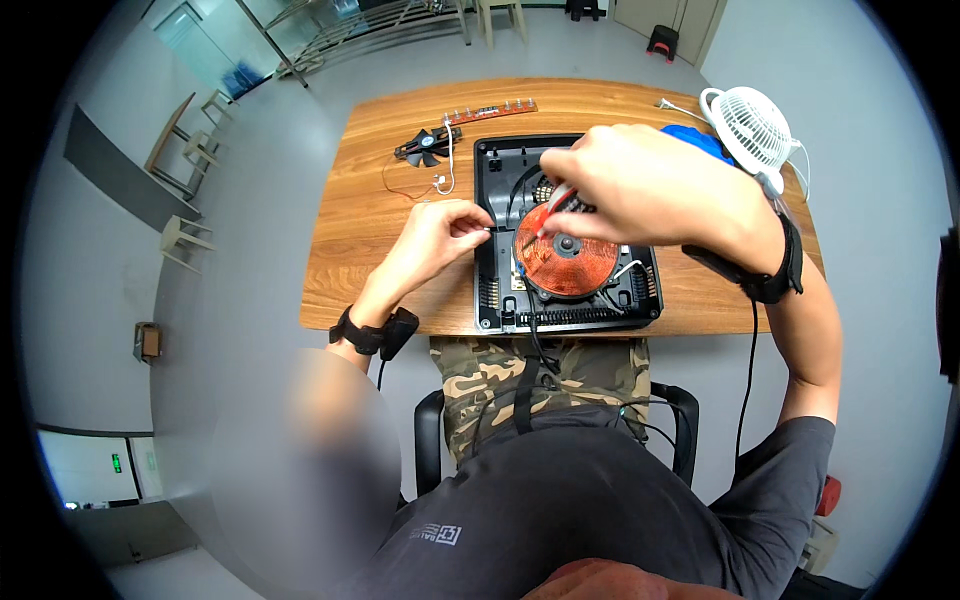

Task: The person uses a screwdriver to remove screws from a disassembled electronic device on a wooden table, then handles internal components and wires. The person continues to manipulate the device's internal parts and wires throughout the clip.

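An opened induction cooker's black housing [490,290] lies on the wooden table in front of me, its round copper coil [575,268] showing. My right hand [640,185] is wrapped round a red and grey screwdriver [564,196] above the coil. The screwdriver slants down to the left, its tip over the coil's left part; whether it touches anything I cannot tell. At the housing's left edge my left hand [440,238] has thumb and fingertips drawn together. Anything between them is too small to make out.
Beyond my left hand lie a small black fan [425,150] with wires and a narrow red circuit board [490,110]. A white desk fan [752,130] and something blue [700,142] occupy the far right of the wooden table [340,240]. Cables hang from both wrist straps.
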The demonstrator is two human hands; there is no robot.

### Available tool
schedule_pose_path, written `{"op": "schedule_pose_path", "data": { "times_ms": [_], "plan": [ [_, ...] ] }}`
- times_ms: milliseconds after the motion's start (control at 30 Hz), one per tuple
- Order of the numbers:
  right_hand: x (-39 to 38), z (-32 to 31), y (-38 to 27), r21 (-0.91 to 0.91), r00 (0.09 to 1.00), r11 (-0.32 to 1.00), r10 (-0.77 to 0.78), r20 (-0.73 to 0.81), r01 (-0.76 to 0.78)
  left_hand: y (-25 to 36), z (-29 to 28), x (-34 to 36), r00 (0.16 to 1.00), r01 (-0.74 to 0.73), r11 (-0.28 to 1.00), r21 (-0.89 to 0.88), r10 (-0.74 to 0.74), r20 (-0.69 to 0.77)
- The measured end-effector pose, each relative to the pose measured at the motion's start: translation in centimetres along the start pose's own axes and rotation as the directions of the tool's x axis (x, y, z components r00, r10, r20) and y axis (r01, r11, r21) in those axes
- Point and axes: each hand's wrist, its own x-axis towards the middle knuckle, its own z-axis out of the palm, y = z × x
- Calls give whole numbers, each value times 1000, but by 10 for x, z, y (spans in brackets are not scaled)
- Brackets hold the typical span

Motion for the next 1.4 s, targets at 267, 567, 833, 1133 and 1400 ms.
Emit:
{"op": "schedule_pose_path", "data": {
  "times_ms": [267,567,833,1133,1400],
  "plan": [
    [-11,6,16,61,992,998,15,-122,-7,10,24,13,998,27,993,-111,-20,57],
    [-17,14,27,75,993,997,20,-115,-12,18,30,20,995,16,999,-36,-13,97],
    [-20,11,29,86,993,995,60,-98,-52,21,39,24,996,-14,1000,-4,14,86],
    [-26,10,34,101,990,991,99,-96,-90,24,44,30,994,-4,1000,-4,4,107],
    [-29,20,44,75,983,997,23,-183,-10,24,48,33,994,-35,999,11,34,108]
  ]
}}
